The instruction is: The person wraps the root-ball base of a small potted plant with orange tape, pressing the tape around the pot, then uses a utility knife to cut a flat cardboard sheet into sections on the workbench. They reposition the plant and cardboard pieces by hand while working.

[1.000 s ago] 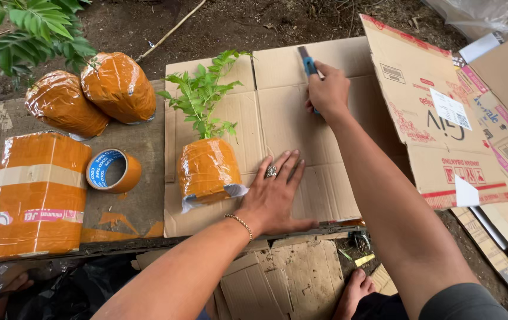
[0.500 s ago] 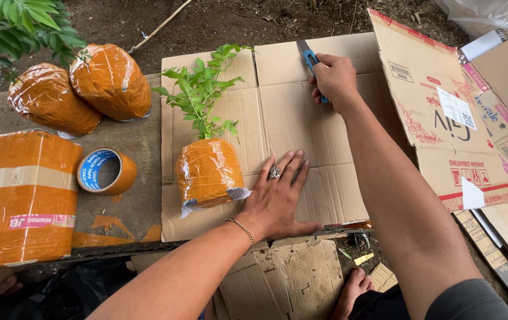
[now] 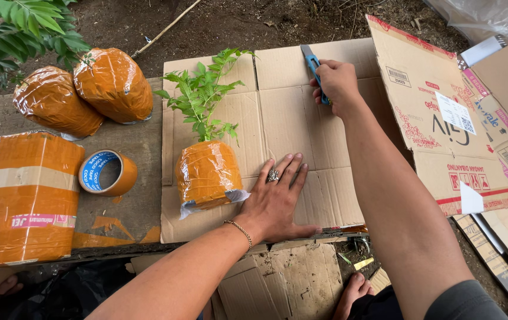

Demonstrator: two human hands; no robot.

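Note:
My left hand [image 3: 277, 198] lies flat with fingers spread on a flattened brown cardboard sheet [image 3: 292, 127], pressing it onto the wooden bench. It wears a ring and a thin bracelet. My right hand [image 3: 337, 86] grips a blue utility knife [image 3: 312, 64], blade on the cardboard's far part near a fold line. Just left of my left hand stands a small green plant [image 3: 203, 95] whose root ball [image 3: 206, 175] is wrapped in orange tape.
A roll of orange tape [image 3: 107, 173] lies on the bench [image 3: 129, 142]. Two orange-taped bundles [image 3: 85, 92] and an orange-taped box [image 3: 23, 198] sit at left. Printed cardboard boxes [image 3: 443, 124] lie flattened at right. Dirt ground lies beyond; cardboard scraps and my bare foot [image 3: 351, 293] are below.
My right hand with the knife has drawn slightly nearer along the cardboard. My left hand stays pressed in place.

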